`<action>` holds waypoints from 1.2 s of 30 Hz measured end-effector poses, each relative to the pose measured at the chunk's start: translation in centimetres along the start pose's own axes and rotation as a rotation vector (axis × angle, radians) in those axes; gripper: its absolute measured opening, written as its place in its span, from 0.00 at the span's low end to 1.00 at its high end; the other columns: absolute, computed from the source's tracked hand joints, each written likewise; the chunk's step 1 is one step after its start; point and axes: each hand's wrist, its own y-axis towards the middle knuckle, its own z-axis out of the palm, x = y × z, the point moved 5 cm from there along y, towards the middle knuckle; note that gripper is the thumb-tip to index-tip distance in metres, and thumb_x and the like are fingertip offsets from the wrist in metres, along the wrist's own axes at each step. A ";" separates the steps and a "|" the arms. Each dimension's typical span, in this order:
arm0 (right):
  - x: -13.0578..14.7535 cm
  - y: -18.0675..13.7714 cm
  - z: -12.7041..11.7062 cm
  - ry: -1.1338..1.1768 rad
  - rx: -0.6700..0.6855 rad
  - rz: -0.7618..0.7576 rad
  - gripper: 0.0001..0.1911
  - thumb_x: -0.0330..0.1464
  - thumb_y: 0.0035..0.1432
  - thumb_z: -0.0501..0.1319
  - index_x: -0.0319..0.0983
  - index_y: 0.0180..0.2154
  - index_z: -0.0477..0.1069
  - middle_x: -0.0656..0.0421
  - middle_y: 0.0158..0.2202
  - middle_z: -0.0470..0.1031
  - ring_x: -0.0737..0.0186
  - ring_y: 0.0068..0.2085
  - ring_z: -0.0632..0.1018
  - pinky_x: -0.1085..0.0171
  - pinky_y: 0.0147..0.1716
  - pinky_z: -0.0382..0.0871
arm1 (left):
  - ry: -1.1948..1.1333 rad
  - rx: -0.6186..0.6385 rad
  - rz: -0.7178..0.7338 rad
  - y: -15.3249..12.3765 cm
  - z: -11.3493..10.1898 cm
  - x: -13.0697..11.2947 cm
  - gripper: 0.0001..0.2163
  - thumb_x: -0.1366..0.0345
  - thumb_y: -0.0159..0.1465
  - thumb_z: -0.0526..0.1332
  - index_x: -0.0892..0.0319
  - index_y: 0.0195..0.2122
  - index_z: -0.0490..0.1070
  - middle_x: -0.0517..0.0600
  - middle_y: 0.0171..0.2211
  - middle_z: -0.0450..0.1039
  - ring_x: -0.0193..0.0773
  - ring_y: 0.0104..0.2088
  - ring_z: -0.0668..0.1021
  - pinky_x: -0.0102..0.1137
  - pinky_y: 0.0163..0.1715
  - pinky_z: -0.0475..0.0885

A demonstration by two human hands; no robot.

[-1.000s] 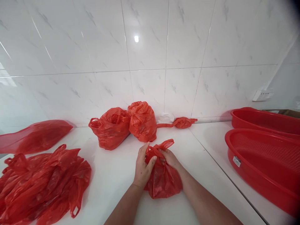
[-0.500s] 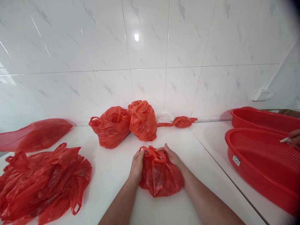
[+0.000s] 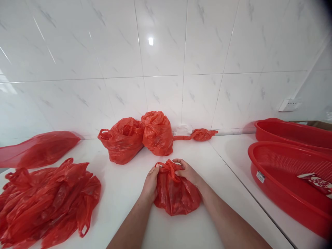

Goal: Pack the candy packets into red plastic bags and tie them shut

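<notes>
A small red plastic bag [image 3: 176, 195] with gathered handles rests on the white table in front of me. My left hand [image 3: 151, 180] is closed on its upper left edge, thumb on top. On the upper right, my right hand [image 3: 188, 173] pinches the bag by its handle between thumb and fingers. The bag's lower part spreads between my wrists, and its contents cannot be made out.
A heap of red plastic bags [image 3: 52, 204] lies at left, with a long red bag [image 3: 49, 148] behind. Two filled red bags [image 3: 124, 138] and a small twisted bag [image 3: 203, 135] sit near the wall. Red baskets [image 3: 280, 186] stand at right, the nearer holding a red-and-white packet [image 3: 317, 181].
My right thumb and fingers have shifted onto the bag's handle and the bag's top has bunched up. At right, another person's hand has gone and a packet now shows in the basket.
</notes>
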 end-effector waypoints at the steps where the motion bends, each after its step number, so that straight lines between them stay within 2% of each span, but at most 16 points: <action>1: -0.1 0.1 -0.1 -0.007 -0.009 -0.003 0.28 0.28 0.40 0.68 0.42 0.45 0.64 0.61 0.34 0.75 0.61 0.34 0.76 0.61 0.36 0.69 | 0.006 0.003 -0.002 0.0 0.0 0.0 0.13 0.54 0.57 0.61 0.59 0.31 0.67 0.48 0.28 0.73 0.36 0.30 0.75 0.29 0.32 0.69; 6: -0.3 0.3 -0.1 -0.060 -0.074 -0.030 0.23 0.27 0.40 0.65 0.41 0.42 0.66 0.62 0.32 0.74 0.64 0.31 0.75 0.64 0.32 0.68 | 0.012 0.018 -0.009 -0.2 0.3 -0.1 0.13 0.54 0.58 0.61 0.59 0.32 0.68 0.46 0.27 0.73 0.34 0.28 0.74 0.29 0.32 0.68; 9: -0.3 0.5 -0.3 -0.184 -0.170 -0.090 0.19 0.27 0.40 0.64 0.41 0.39 0.67 0.63 0.29 0.73 0.65 0.28 0.73 0.66 0.29 0.66 | 0.003 0.036 -0.002 -0.3 0.5 -0.2 0.12 0.54 0.58 0.61 0.59 0.30 0.67 0.45 0.26 0.71 0.32 0.25 0.72 0.27 0.30 0.67; 15: -0.4 0.4 -0.9 -0.510 -0.408 -0.192 0.05 0.32 0.44 0.61 0.40 0.27 0.69 0.63 0.24 0.72 0.66 0.24 0.68 0.67 0.24 0.60 | 0.055 0.055 -0.018 -0.4 0.6 -0.1 0.13 0.54 0.57 0.62 0.61 0.27 0.68 0.46 0.24 0.70 0.31 0.24 0.71 0.26 0.27 0.65; 19: 0.0 -0.3 -0.4 -0.626 -0.415 -0.237 0.04 0.34 0.48 0.58 0.41 0.26 0.69 0.62 0.24 0.73 0.64 0.25 0.68 0.66 0.25 0.59 | 0.068 0.071 -0.045 -0.6 0.9 -0.1 0.13 0.54 0.56 0.62 0.60 0.28 0.70 0.46 0.24 0.71 0.31 0.23 0.71 0.26 0.27 0.66; 24: 0.8 -0.8 0.0 -0.541 -0.376 -0.313 0.08 0.32 0.50 0.55 0.42 0.29 0.72 0.61 0.28 0.75 0.62 0.30 0.72 0.64 0.30 0.63 | 0.098 0.081 -0.046 -0.9 1.4 -0.2 0.13 0.54 0.55 0.63 0.60 0.30 0.72 0.48 0.27 0.73 0.33 0.25 0.72 0.28 0.30 0.67; 27: 0.7 -0.4 -0.3 -0.479 -0.359 -0.299 0.11 0.30 0.49 0.53 0.42 0.31 0.74 0.61 0.30 0.76 0.61 0.32 0.73 0.63 0.33 0.65 | 0.130 0.110 -0.041 -1.0 1.6 -0.2 0.12 0.55 0.56 0.63 0.60 0.31 0.73 0.49 0.29 0.74 0.34 0.27 0.73 0.29 0.31 0.67; 32: -0.1 0.6 -0.8 -0.253 -0.276 -0.164 0.12 0.28 0.43 0.56 0.40 0.32 0.74 0.60 0.29 0.75 0.63 0.30 0.73 0.64 0.31 0.66 | 0.147 0.158 -0.073 -1.0 1.9 0.0 0.12 0.57 0.55 0.65 0.61 0.32 0.74 0.49 0.28 0.74 0.34 0.27 0.74 0.29 0.31 0.67; 36: 0.1 0.1 -0.6 -0.020 -0.208 -0.050 0.11 0.29 0.41 0.60 0.38 0.32 0.73 0.60 0.28 0.75 0.64 0.28 0.73 0.64 0.32 0.67 | 0.145 0.152 -0.083 -1.0 1.8 0.0 0.12 0.57 0.54 0.65 0.61 0.33 0.74 0.50 0.28 0.75 0.35 0.27 0.74 0.30 0.31 0.67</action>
